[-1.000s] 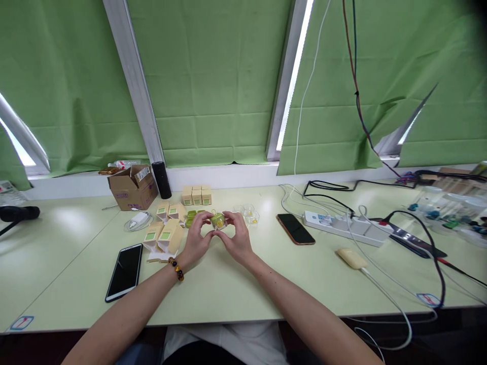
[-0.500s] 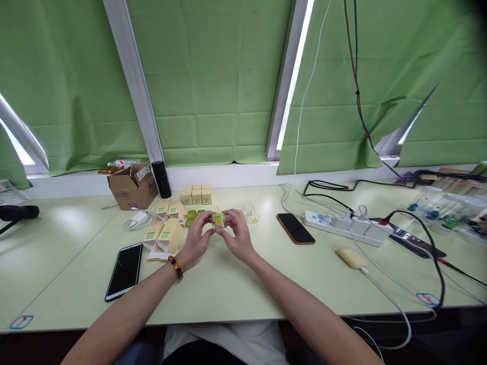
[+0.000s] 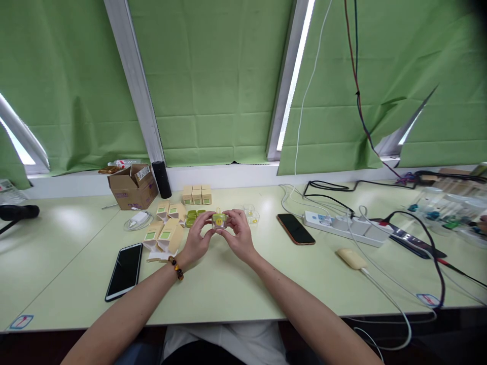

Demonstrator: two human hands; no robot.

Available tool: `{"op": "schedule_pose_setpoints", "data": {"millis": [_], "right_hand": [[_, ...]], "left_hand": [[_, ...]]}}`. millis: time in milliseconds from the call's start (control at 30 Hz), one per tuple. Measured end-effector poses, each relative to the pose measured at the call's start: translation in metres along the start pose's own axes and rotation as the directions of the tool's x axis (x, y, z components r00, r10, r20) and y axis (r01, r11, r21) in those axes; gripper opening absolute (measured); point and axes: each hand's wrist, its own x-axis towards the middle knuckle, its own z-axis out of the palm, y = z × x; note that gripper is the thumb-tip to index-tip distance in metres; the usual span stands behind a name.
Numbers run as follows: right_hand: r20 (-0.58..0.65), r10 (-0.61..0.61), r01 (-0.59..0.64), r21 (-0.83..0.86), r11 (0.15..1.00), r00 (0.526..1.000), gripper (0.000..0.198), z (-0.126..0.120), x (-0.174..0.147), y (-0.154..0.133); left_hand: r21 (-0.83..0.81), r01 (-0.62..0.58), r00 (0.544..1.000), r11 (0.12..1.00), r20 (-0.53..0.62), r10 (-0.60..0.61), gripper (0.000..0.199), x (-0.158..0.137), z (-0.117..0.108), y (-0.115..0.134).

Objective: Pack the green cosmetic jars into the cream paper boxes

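Note:
Between my two hands, a small clear box with a green lid is held above the table; a yellow round mark shows on its front and a small loop stands on top. My left hand pinches its left side with thumb and fingers. On its right side my right hand grips it the same way. Behind the left hand lie several green lids. Past the right fingers sit clear box bottoms with small yellow marks. Opened cardboard boxes with green labels lie left of my left hand.
Small closed cartons stand at the back, near a brown cardboard box and a black cylinder. Phones lie left and right. A power strip, a cream mouse-shaped device and cables fill the right side.
Both hands stay in place on the small box, which has tilted very slightly so more of its clear front shows. At the far right edge, part of another person's hand has appeared.

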Motion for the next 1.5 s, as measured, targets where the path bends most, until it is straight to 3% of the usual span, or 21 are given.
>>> {"op": "schedule_pose_setpoints", "data": {"millis": [233, 467, 567, 767, 867, 1067, 1333, 1500], "right_hand": [[0.03, 0.041, -0.042, 0.042, 0.998, 0.999, 0.051, 0.005, -0.003, 0.0], [0.068, 0.158, -0.167, 0.163, 0.972, 0.985, 0.064, 0.008, -0.004, 0.004], [0.079, 0.21, -0.222, 0.211, 0.952, 0.975, 0.061, 0.007, -0.003, 0.005], [0.247, 0.354, -0.431, 0.477, 0.766, 0.902, 0.047, 0.003, 0.001, 0.007], [0.285, 0.368, -0.466, 0.533, 0.707, 0.885, 0.04, 0.001, 0.003, 0.007], [0.301, 0.343, -0.456, 0.545, 0.704, 0.89, 0.037, -0.003, 0.005, 0.012], [0.292, 0.362, -0.465, 0.532, 0.707, 0.885, 0.046, -0.006, 0.007, 0.008], [0.205, 0.408, -0.455, 0.472, 0.755, 0.89, 0.061, -0.002, 0.005, 0.021]], "left_hand": [[0.035, -0.008, 1.0, 0.999, -0.03, 0.009, 0.039, 0.002, -0.001, 0.006], [0.243, -0.126, 0.988, 0.962, -0.051, 0.142, 0.041, -0.001, -0.001, 0.011], [0.287, -0.125, 0.988, 0.95, -0.055, 0.147, 0.045, -0.001, -0.001, 0.011], [0.248, -0.128, 0.99, 0.96, -0.019, 0.136, 0.054, -0.002, -0.002, 0.011], [0.227, -0.145, 0.988, 0.963, -0.022, 0.154, 0.054, -0.001, -0.002, 0.011], [0.225, -0.098, 0.988, 0.969, -0.097, 0.122, 0.04, 0.002, -0.003, 0.014], [0.254, -0.026, 0.986, 0.967, -0.151, 0.066, 0.025, 0.005, -0.006, 0.009], [0.262, 0.056, 0.986, 0.963, -0.167, -0.012, 0.026, 0.007, -0.009, 0.002]]}}
